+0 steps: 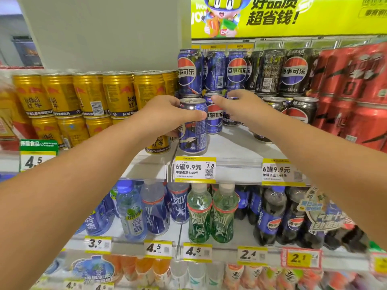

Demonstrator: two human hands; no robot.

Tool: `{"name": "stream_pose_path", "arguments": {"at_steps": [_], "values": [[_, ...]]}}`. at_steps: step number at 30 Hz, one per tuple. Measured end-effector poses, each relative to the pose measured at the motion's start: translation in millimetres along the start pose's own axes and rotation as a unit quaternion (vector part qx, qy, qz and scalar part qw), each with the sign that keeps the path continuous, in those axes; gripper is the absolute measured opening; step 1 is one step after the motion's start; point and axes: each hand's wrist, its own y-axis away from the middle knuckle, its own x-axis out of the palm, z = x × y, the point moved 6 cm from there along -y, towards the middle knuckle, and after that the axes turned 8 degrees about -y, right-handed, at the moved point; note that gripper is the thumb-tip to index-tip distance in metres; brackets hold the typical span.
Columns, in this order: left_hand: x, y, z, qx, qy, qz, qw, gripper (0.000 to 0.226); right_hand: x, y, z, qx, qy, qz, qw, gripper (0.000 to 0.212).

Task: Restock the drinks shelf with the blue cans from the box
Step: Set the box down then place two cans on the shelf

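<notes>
Blue can at shelf front, gold cans left, black cans right.
Left hand (167, 115) gripped the blue can (193, 130) on the shelf (234, 149); right hand (240, 107) reached relaxed, fingers open, over farther blue cans (214, 119).

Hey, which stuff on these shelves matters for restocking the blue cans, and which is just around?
Part of the job:
blue can held by left hand
stocked blue cans
right hand
shelf

Just around:
gold cans
black cans
red cans
bottles

Our arms: both bare from wrist to the frame edge, no sleeves showing.
Our left hand (167, 116): bare, ungloved.
Our right hand (240, 107): bare, ungloved.
</notes>
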Motion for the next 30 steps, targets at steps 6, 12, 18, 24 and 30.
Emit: {"name": "stream_pose_path", "arguments": {"at_steps": [6, 12, 18, 24, 30], "values": [[4.2, 1.7, -3.6, -0.002, 0.007, -0.002, 1.000, 0.046, 20.4, 35.2, -4.5, 0.018, -0.025, 0.180, 0.983, 0.084], [11.2, 6.2, -15.4, 0.013, 0.004, -0.008, 1.000, 0.035, 32.5, 45.4, 0.5, -0.037, -0.025, 0.147, 0.988, 0.061], [17.3, 10.1, -12.3, 0.029, 0.005, -0.016, 0.999, 0.038, 31.4, 47.6, 7.5, -0.040, -0.010, 0.113, 0.993, 0.046], [15.4, 24.6, -11.9, 0.111, -0.102, -0.017, 0.989, 0.061, 15.6, 33.3, 21.4, -0.036, -0.003, 0.082, 0.996, 0.041], [19.4, 41.7, 9.0, 0.140, -0.311, 0.008, 0.940, 0.081, -9.1, 0.1, 45.4, -0.030, -0.042, -0.013, 0.999, 0.066]]}}
